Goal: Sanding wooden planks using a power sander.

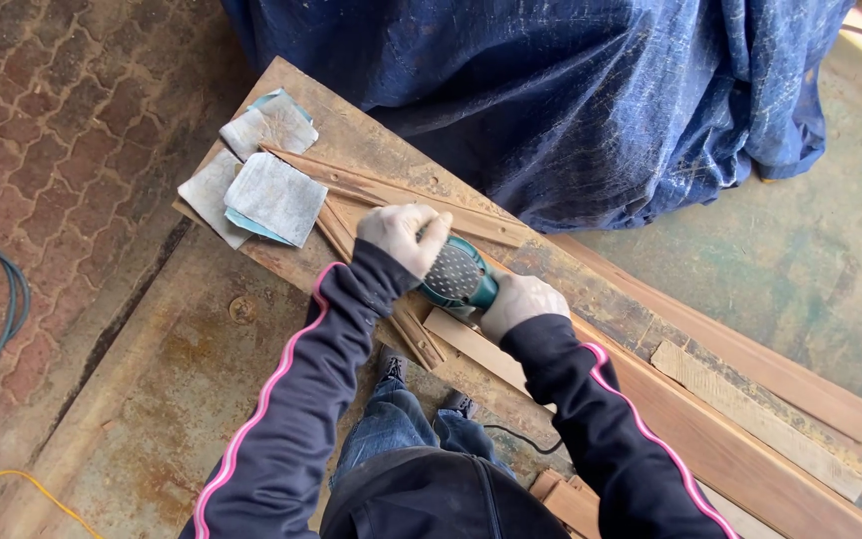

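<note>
A teal electric sander rests on a narrow wooden strip lying on a long plank workbench. My left hand, in a pale glove, grips the front top of the sander. My right hand, also gloved, holds its rear end. Both sleeves are dark with pink stripes. Thin wooden battens lie under and beside the tool. The sander's black cord hangs down below the bench.
Several grey sandpaper sheets lie at the bench's far left end. A blue tarp covers something bulky behind the bench. Long boards run to the right. Brick paving, a blue hose and a yellow cable lie on the left.
</note>
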